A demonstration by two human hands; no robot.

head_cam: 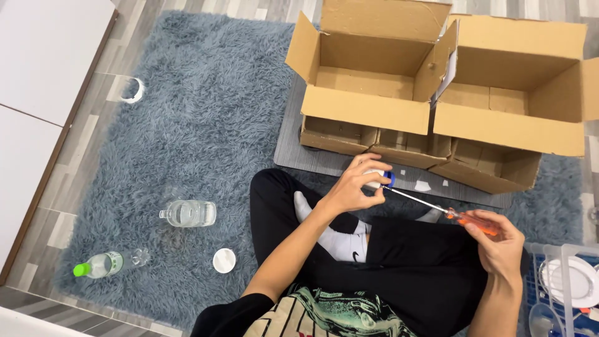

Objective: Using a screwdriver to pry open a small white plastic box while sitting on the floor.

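Left hand (350, 187) closed around small white object with blue cap (385, 179), held above lap, near front edge of grey mat (293, 140). Right hand (499, 243) grips orange screwdriver (437, 209) by handle; tip meets blue cap. Risk: tip could slip off cap toward left fingers (373, 163), since object has only hand support. Cardboard boxes (437, 93) crowd mat ahead. Open rug (206, 112) at left; glass jar (188, 213), white lid (224, 260), plastic bottle (106, 264) near rug's front-left corner. Crate with plates (564, 281) close by right elbow.
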